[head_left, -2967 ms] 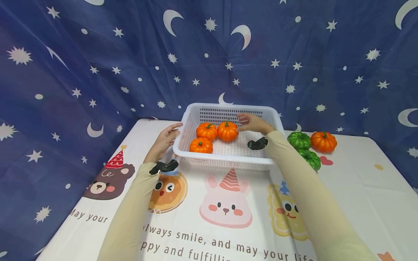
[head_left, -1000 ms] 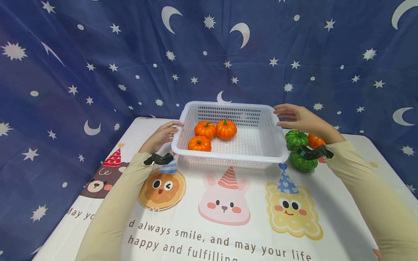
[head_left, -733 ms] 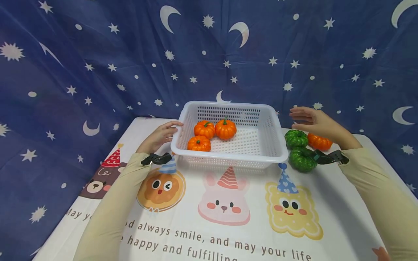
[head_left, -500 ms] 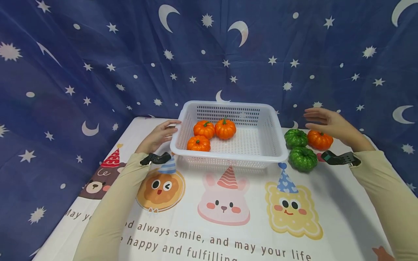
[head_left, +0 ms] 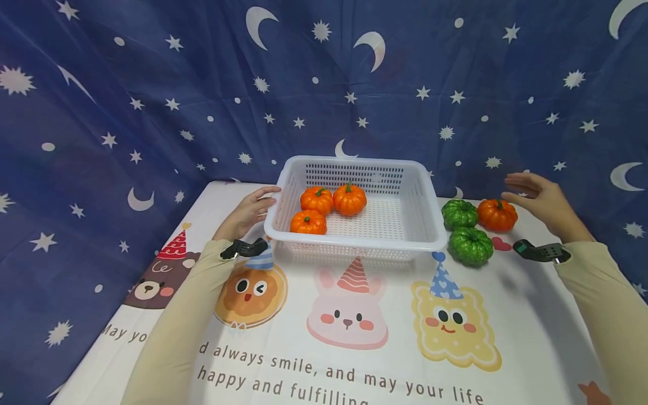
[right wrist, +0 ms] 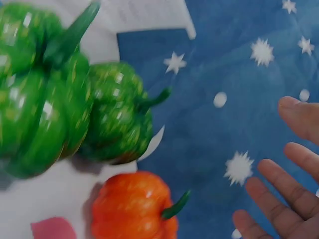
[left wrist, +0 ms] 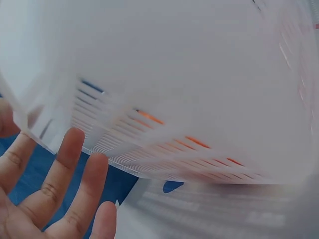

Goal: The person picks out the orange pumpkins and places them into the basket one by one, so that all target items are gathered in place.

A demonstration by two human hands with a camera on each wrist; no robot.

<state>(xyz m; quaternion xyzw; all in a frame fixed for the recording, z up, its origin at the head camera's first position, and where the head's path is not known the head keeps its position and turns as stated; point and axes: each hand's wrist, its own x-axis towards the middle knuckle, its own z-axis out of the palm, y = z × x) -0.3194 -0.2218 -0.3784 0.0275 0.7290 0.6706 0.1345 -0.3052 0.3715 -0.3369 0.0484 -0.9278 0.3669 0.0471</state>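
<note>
A white plastic basket [head_left: 354, 246] stands at the back of the table with three small orange pumpkins [head_left: 350, 199] in its left part. My left hand [head_left: 245, 214] is at the basket's left end, fingertips against the rim; in the left wrist view its fingers [left wrist: 70, 149] lie extended along the outer wall. Right of the basket sit two green pumpkins [head_left: 470, 246] and another orange pumpkin [head_left: 498, 215]. My right hand [head_left: 547, 203] hovers just right of that orange pumpkin, apart from it. Nothing is in it; the right wrist view shows its fingers [right wrist: 284, 199] spread.
A white cloth with cartoon prints and lettering covers the table [head_left: 354, 298]. Behind and to the left hangs a dark blue curtain [head_left: 324, 112] with moons and stars, close to the basket's back wall. Each wrist wears a black strap [head_left: 244, 248].
My right hand has left the inside of the basket and moved right, over the green pumpkins, to beyond the loose orange pumpkin. My left hand stays at the basket's left rim.
</note>
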